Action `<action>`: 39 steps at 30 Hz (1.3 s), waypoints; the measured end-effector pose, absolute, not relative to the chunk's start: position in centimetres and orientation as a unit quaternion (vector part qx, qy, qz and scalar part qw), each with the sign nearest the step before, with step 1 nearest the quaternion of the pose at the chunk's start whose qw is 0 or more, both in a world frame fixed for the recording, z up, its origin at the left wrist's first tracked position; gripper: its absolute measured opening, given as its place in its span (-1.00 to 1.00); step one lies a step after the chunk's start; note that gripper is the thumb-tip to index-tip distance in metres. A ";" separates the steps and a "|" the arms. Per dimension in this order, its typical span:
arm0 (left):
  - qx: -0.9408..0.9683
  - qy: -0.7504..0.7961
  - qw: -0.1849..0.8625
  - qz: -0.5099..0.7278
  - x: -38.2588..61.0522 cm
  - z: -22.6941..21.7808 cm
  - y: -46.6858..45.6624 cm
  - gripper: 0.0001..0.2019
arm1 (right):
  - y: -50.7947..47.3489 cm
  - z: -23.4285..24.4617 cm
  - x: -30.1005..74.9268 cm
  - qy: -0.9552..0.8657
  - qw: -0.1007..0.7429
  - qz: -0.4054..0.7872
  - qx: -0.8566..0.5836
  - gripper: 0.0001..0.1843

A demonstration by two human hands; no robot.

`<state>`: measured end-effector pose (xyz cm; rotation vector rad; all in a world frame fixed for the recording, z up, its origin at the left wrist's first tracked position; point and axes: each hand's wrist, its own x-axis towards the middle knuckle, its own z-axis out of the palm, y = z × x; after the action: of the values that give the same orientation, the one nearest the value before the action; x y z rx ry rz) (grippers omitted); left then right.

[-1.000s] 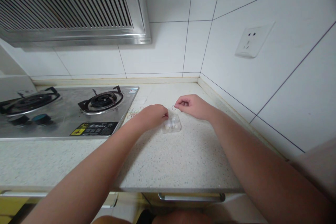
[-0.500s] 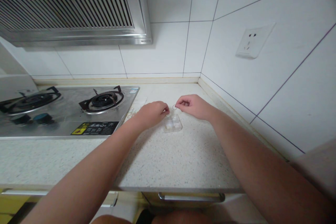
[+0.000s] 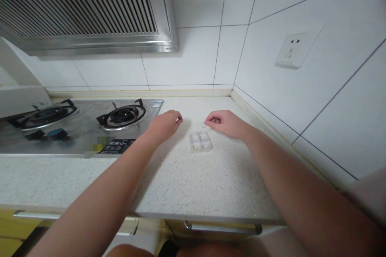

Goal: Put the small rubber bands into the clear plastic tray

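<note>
A thin ring is pinched in the fingertips of my right hand, low over the worktop. My left hand is also closed in a pinch. A tiny pale thing shows at its fingertips, too small to name. Between and in front of the two hands lies a small clear plastic box with several compartments, resting on the speckled worktop. What the compartments hold is hard to make out. Neither hand touches the box.
A gas hob with two burners stands at the left. Above it hangs a metal range hood. White tiled walls meet in a corner behind the worktop, with a socket on the right wall. A drawer handle runs below the front edge.
My left hand has moved left, away from the box and from my right hand. My right hand still holds the ring in nearly the same place. The view has shifted slightly.
</note>
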<state>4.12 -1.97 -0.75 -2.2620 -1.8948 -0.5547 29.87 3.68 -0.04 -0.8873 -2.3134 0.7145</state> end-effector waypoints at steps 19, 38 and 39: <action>-0.763 -0.639 0.005 -0.098 0.3 -0.2 -2.5 -0.71 | 3.7 -0.3 29.4 -0.841 0.296 0.312 -0.326 -0.71; -0.818 -0.565 -0.041 -0.100 3.2 -1.0 -3.1 -0.70 | 1.7 -0.9 26.6 -0.912 0.166 0.084 -0.365 -0.79; -0.819 -0.564 -0.039 -0.100 3.2 -1.0 -3.1 -0.70 | 1.6 -0.9 26.5 -0.916 0.152 0.067 -0.366 -0.78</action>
<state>3.19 -3.07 -0.99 -2.6368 -1.8175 -0.3231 26.45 1.64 -0.88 -1.0501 -2.6285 0.1911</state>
